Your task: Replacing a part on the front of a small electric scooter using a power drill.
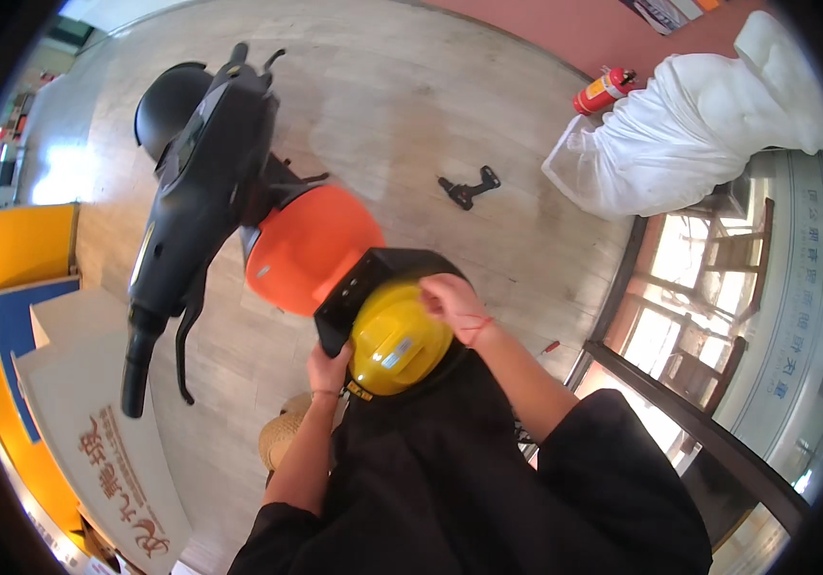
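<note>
Nearest, at six o'clock: black sleeves and two bare forearms rising from the lower edge. Left hand cupped under the lower left rim of a yellow helmet, fingers closed on it. Right hand laid over the helmet's upper right edge, at about one o'clock of the shell, fingers curled down onto the rim; grip looks snug, though fingertips hidden. Helmet held at picture centre, partly inside a black box open behind it. Judged from this: helmet about halfway in or out, not yet seated or free. Just beyond, at ten o'clock, an orange helmet resting on a black scooter. Farther off at one o'clock, a small black tool on the wooden floor. Farthest, at two o'clock, a red fire extinguisher beside a white covered shape.
</note>
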### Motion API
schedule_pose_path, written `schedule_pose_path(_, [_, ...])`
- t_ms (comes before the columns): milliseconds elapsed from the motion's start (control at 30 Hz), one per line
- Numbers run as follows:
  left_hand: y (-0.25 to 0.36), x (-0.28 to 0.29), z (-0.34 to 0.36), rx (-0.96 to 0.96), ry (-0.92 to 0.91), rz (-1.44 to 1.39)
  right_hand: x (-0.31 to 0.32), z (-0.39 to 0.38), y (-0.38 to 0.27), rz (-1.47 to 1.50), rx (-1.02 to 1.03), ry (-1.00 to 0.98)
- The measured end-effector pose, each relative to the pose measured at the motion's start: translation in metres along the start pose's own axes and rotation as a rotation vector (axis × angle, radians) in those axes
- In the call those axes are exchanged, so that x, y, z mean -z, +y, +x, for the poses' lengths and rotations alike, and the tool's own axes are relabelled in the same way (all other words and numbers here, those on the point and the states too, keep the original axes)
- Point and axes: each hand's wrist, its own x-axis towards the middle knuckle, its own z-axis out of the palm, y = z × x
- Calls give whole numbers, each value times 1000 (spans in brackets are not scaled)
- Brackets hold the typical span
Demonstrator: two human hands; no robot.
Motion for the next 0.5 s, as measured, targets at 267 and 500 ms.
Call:
schedule_pose_path(267, [-10,7,-6,160,53,133,245,94,39,-253,75,662])
schedule_pose_path(500, [-43,66,-45,559,104,37,320,251,125,-1077,-188,525])
